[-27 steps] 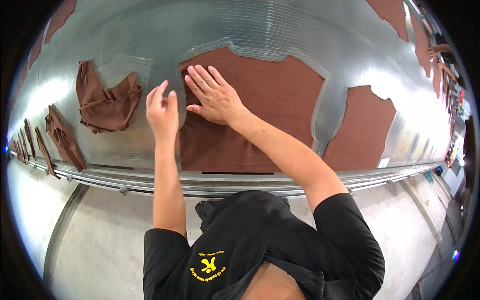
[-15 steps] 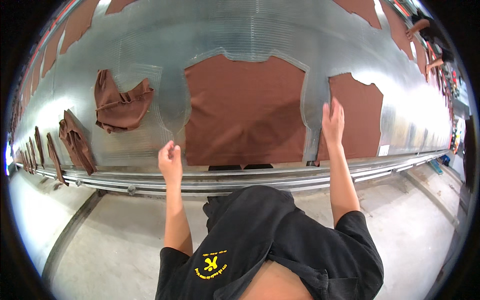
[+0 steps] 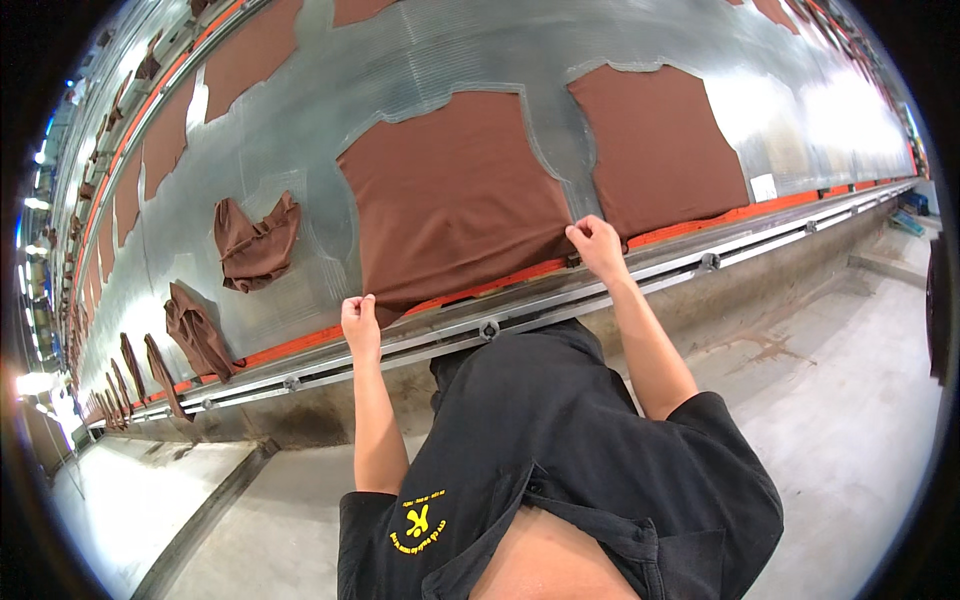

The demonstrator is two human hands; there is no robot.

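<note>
A long metal table (image 3: pixel 320 130) fills the upper part of the view, a metal rail (image 3: pixel 765 243) and a red strip (image 3: pixel 285 347) running along its near edge. Further flat brown pieces (image 3: pixel 255 60) lie toward the table's far edge. The brown fabric panel (image 3: pixel 455 190) lies mostly flat on the table, right in front of the person, with its hem at the near edge and soft creases close to that hem. To its right, apart from it, a second brown panel (image 3: pixel 665 150) also reaches the near edge. On the left lies a crumpled brown piece (image 3: pixel 255 250), set back from the near edge; a folded brown piece (image 3: pixel 197 335) rests across that edge farther left. The left hand (image 3: pixel 360 325) pinches the panel's near left corner between thumb and fingers; the right hand (image 3: pixel 597 247) pinches its near right corner likewise. A small white tag (image 3: pixel 763 187) sits beside the second panel.
</note>
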